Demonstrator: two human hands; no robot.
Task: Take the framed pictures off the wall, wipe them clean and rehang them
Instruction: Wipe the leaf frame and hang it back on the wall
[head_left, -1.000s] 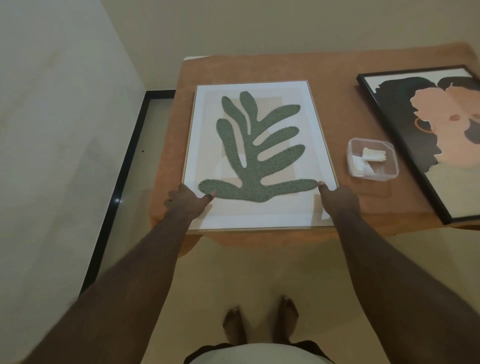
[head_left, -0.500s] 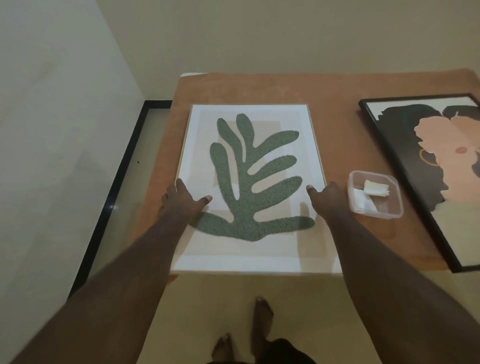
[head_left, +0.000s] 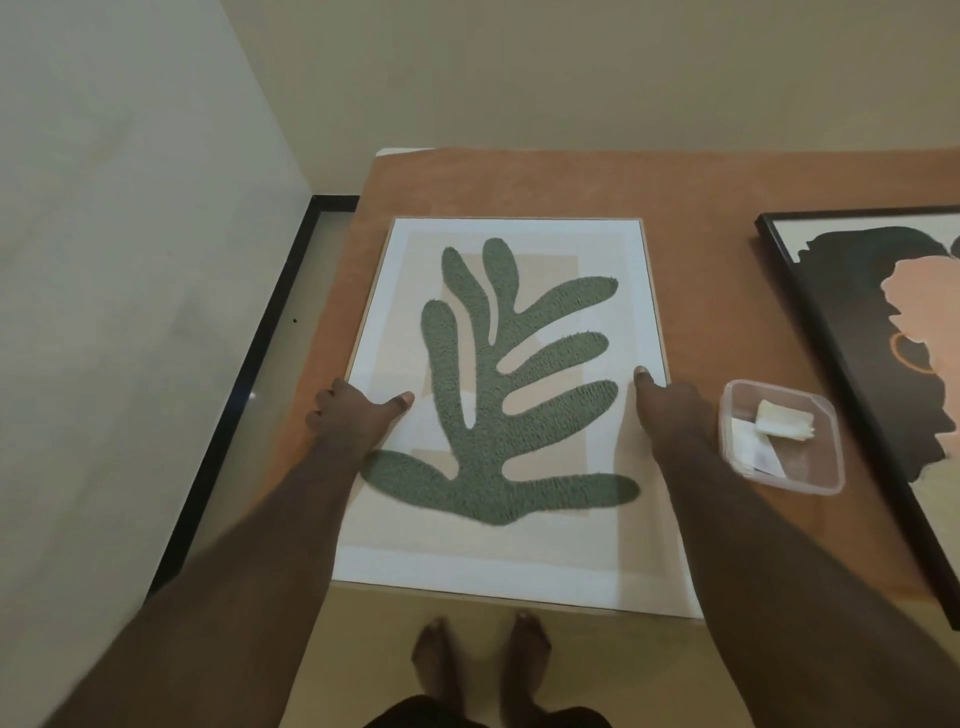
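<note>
A light wood-framed picture of a green leaf shape (head_left: 514, 384) lies face up on the brown table (head_left: 691, 249), its near edge hanging over the table's front. My left hand (head_left: 353, 421) grips its left edge, thumb on the glass. On the right edge, my right hand (head_left: 670, 410) holds the frame the same way. A second picture with a black frame (head_left: 852, 364) lies flat at the table's right side.
A clear plastic tub (head_left: 779, 436) holding folded white wipes sits between the two pictures. A cream wall rises at the left and behind the table. A black skirting strip (head_left: 244, 389) runs along the floor at left. My bare feet (head_left: 483, 660) stand below the table's front edge.
Both hands have slid further up the frame's side edges, and the leaf picture has come toward me, now overhanging the table's front edge.
</note>
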